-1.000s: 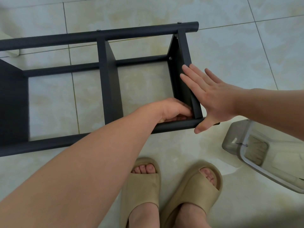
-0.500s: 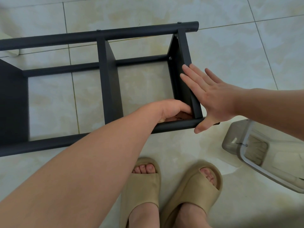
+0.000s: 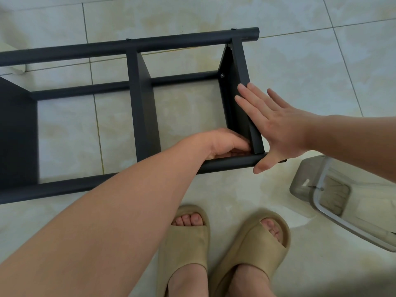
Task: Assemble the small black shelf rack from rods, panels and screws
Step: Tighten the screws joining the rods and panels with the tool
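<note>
Nearest the camera, two feet in tan open-toed sandals (image 3: 220, 245) stand on a floor (image 3: 300, 67) of pale, glossy cream tiles with thin grout lines. Just to the right of the feet a clear plastic container (image 3: 334, 189) lies tilted on the tiles; what is in it is too blurred to tell.

Beyond the toes the black rack (image 3: 139, 86) lies on its side on the floor, running off the left edge of the view. Its near rod (image 3: 227, 162) runs left to right in front of the sandals. The left grip (image 3: 225, 144), a bare hand, reaches over this rod into the corner where the rod meets the end panel (image 3: 241, 67). Its fingers are curled there, and I cannot tell whether they hold anything, since the hand hides them. The right grip (image 3: 276, 129) is released: palm flat, fingers straight and spread against the outer face of the end panel, with the thumb lying across the tip of the near rod.

Further back, a screw head (image 3: 222, 75) shows on the inner face of the end panel. A middle panel (image 3: 145, 125) stands parallel to it, and a third panel (image 3: 17, 136) sits at the left edge. A lower rod (image 3: 85, 91) crosses behind them near the tiles. Farthest is the top rod (image 3: 150, 42), with two small screw heads along it.
</note>
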`<state>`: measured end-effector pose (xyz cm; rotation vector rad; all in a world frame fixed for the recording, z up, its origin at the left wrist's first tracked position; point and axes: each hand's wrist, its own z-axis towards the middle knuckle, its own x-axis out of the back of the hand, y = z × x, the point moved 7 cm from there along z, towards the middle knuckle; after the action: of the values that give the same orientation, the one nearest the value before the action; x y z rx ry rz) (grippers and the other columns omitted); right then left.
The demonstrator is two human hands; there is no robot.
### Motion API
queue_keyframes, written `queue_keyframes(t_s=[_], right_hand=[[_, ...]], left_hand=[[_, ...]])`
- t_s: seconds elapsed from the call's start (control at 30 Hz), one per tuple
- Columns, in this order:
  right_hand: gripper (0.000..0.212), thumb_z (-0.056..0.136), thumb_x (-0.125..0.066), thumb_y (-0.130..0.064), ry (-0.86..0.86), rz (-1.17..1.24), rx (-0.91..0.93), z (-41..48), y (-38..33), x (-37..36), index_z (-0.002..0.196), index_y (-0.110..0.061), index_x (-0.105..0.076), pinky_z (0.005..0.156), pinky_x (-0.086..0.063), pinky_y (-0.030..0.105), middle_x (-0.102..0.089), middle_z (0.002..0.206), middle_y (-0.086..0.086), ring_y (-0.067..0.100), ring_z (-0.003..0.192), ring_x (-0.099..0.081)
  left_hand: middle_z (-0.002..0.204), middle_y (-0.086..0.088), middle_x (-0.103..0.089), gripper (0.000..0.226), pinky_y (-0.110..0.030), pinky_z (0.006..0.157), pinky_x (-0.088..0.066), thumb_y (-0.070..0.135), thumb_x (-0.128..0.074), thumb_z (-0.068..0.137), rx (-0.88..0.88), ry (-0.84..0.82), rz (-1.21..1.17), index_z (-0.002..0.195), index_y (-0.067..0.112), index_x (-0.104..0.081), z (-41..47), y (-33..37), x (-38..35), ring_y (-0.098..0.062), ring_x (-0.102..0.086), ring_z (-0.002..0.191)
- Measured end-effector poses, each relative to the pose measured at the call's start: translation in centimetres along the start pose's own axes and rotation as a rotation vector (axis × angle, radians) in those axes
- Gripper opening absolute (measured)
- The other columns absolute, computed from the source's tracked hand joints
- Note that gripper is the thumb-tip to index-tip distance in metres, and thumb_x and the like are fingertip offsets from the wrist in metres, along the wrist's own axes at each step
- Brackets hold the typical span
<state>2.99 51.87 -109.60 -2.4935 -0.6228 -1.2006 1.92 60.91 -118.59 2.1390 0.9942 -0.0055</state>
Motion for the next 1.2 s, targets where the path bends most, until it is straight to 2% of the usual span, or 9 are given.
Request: queue_keyframes(t_s=[0.23, 0.33, 0.43, 0.53, 0.6, 0.73, 0.9, 1.03, 1.2], right_hand=[[0.155, 0.047, -0.035, -0.106, -0.009, 0.01, -0.001, -0.01, -0.1, 0.01, 0.146, -0.017, 0.043, 0.124, 0.009, 0.051, 0.055, 0.149, -0.002, 0.018, 0.142, 0.045], [0.155, 0.046, -0.035, -0.106, -0.009, 0.008, -0.001, -0.02, -0.08, 0.02, 0.147, -0.018, 0.043, 0.124, 0.01, 0.051, 0.055, 0.149, -0.002, 0.017, 0.142, 0.045], [0.155, 0.046, -0.035, -0.106, -0.011, 0.012, -0.002, 0.02, -0.08, -0.02, 0.147, -0.018, 0.042, 0.124, 0.011, 0.05, 0.054, 0.149, -0.002, 0.017, 0.142, 0.045], [0.155, 0.044, -0.032, -0.108, -0.007, 0.016, 0.003, 0.01, -0.07, 0.01, 0.147, -0.018, 0.042, 0.124, 0.011, 0.049, 0.055, 0.149, -0.002, 0.016, 0.141, 0.046], [0.154, 0.043, -0.026, -0.109, 0.0, 0.011, 0.009, 0.04, -0.11, 0.06, 0.147, -0.018, 0.042, 0.124, 0.01, 0.05, 0.054, 0.149, -0.002, 0.016, 0.142, 0.045], [0.153, 0.044, -0.026, -0.109, 0.002, 0.009, 0.01, 0.0, -0.11, 0.06, 0.146, -0.019, 0.044, 0.123, 0.011, 0.049, 0.055, 0.149, -0.002, 0.017, 0.142, 0.044], [0.153, 0.045, -0.028, -0.109, -0.003, 0.008, 0.008, 0.01, -0.09, 0.06, 0.145, -0.019, 0.044, 0.124, 0.01, 0.05, 0.055, 0.148, -0.002, 0.016, 0.142, 0.045], [0.153, 0.045, -0.029, -0.108, -0.001, 0.006, 0.008, 0.0, -0.11, 0.04, 0.146, -0.019, 0.044, 0.124, 0.008, 0.052, 0.055, 0.149, -0.002, 0.016, 0.142, 0.045], [0.153, 0.045, -0.029, -0.108, 0.004, 0.003, 0.007, 0.01, -0.1, 0.02, 0.146, -0.019, 0.043, 0.125, 0.008, 0.052, 0.053, 0.15, -0.001, 0.017, 0.143, 0.044]], left_hand=[[0.077, -0.007, -0.072, 0.021, -0.038, 0.092, -0.051, -0.004, -0.058, 0.09, 0.006, -0.028, -0.059, 0.081, 0.01, -0.072, -0.22, 0.06, -0.24, -0.02, -0.068, 0.077], [0.076, -0.005, -0.072, 0.022, -0.03, 0.079, -0.055, -0.003, -0.054, 0.092, 0.013, -0.056, -0.073, 0.085, 0.01, -0.07, -0.38, 0.15, -0.41, -0.018, -0.068, 0.075], [0.078, -0.003, -0.073, 0.013, -0.025, 0.066, -0.054, 0.01, -0.058, 0.092, 0.053, -0.059, -0.021, 0.089, 0.011, -0.071, -0.53, 0.03, -0.62, -0.016, -0.069, 0.07], [0.079, -0.006, -0.072, 0.007, -0.039, 0.083, -0.055, 0.013, -0.066, 0.088, 0.026, 0.004, 0.069, 0.088, 0.011, -0.072, -0.27, 0.16, -0.19, -0.022, -0.067, 0.078], [0.078, -0.007, -0.072, 0.006, -0.042, 0.091, -0.053, 0.01, -0.066, 0.086, 0.01, 0.016, 0.058, 0.085, 0.011, -0.072, -0.2, 0.14, 0.03, -0.024, -0.067, 0.081], [0.073, -0.005, -0.071, 0.01, -0.035, 0.082, -0.053, 0.006, -0.066, 0.086, 0.003, 0.01, 0.045, 0.08, 0.011, -0.073, -0.12, 0.06, 0.1, -0.019, -0.067, 0.072], [0.075, -0.007, -0.07, 0.01, -0.038, 0.087, -0.052, 0.002, -0.065, 0.086, -0.001, 0.022, 0.013, 0.082, 0.009, -0.071, -0.2, 0.16, 0.05, -0.022, -0.066, 0.076], [0.073, -0.005, -0.071, 0.015, -0.031, 0.078, -0.054, -0.001, -0.062, 0.088, -0.005, 0.011, -0.016, 0.082, 0.01, -0.072, -0.29, 0.2, 0.03, -0.018, -0.068, 0.072], [0.078, -0.005, -0.073, 0.016, -0.031, 0.079, -0.054, 0.003, -0.059, 0.091, 0.025, -0.016, -0.039, 0.086, 0.01, -0.072, -0.56, 0.16, -0.24, -0.019, -0.069, 0.077]])
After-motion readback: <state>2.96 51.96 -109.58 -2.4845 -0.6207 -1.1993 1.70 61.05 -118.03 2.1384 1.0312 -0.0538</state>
